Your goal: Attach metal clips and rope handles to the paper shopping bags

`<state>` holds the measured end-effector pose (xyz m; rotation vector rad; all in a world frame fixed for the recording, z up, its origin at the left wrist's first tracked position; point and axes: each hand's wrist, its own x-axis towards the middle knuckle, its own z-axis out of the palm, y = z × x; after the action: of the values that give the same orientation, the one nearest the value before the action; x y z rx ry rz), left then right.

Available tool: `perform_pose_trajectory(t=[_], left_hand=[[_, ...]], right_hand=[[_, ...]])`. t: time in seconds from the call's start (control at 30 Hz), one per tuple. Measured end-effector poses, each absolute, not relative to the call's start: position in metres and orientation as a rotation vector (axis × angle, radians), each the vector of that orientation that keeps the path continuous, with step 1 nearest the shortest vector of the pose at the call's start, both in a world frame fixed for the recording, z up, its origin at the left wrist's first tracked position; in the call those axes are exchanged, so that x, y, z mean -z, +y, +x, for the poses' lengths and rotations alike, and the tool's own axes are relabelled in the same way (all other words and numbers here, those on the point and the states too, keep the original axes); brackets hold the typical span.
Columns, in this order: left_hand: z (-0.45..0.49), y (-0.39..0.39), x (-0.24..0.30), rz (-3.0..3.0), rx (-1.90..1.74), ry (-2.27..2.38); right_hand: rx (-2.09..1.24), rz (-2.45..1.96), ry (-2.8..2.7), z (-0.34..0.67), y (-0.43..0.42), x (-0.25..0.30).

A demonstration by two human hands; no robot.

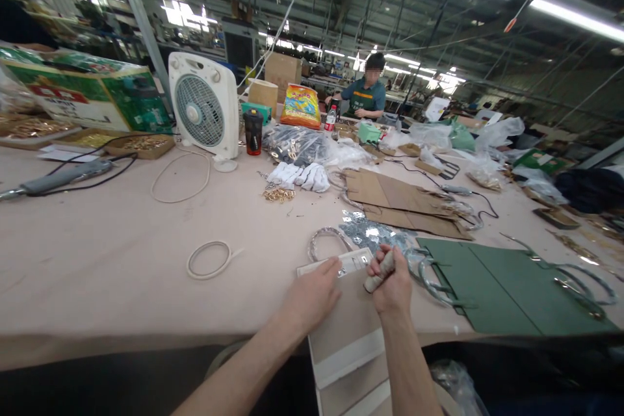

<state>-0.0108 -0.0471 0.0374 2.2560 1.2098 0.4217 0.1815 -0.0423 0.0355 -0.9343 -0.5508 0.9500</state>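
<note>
A beige bag panel (348, 315) with a folded white strip and small metal plates along its top edge lies in front of me, hanging over the table's edge. My left hand (314, 292) is closed on the panel's top left, its fingertips pressed by the strip. Wrapped in the fingers of my right hand (394, 283) is a stubby, tape-wrapped handle (380, 273), held over the strip's right end; its working end cannot be made out. A plastic-wrapped bag handle (329, 237) loops up behind the panel. Just beyond lies a heap of small metal plates (375, 234).
Green bag panels (517, 286) with wrapped handles lie at right, brown panels (404, 198) behind. A coiled cord (209, 260) rests at left. Farther back stand a white fan (202, 104), a dark tumbler (253, 132) and white gloves (299, 177). A person (365, 94) sits across.
</note>
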Motion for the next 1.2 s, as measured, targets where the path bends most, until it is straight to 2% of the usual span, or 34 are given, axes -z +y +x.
perform_pose_trajectory(t=[0.27, 0.9, 1.03, 1.2], left_hand=[[-0.006, -0.038, -0.045, 2.232, -0.41, 1.263], [-0.006, -0.035, -0.044, 2.191, -0.422, 1.268], [-0.007, -0.035, -0.045, 2.192, -0.44, 1.244], [-0.008, -0.038, -0.042, 2.164, -0.446, 1.236]], right_hand=[[-0.862, -0.748, -0.628, 0.15, -0.017, -0.041], [-0.72, -0.935, -1.023, 0.137, -0.007, -0.042], [-0.753, -0.955, -1.009, 0.135, -0.008, -0.042], [-0.611, -0.816, -0.909, 0.14, -0.012, -0.062]])
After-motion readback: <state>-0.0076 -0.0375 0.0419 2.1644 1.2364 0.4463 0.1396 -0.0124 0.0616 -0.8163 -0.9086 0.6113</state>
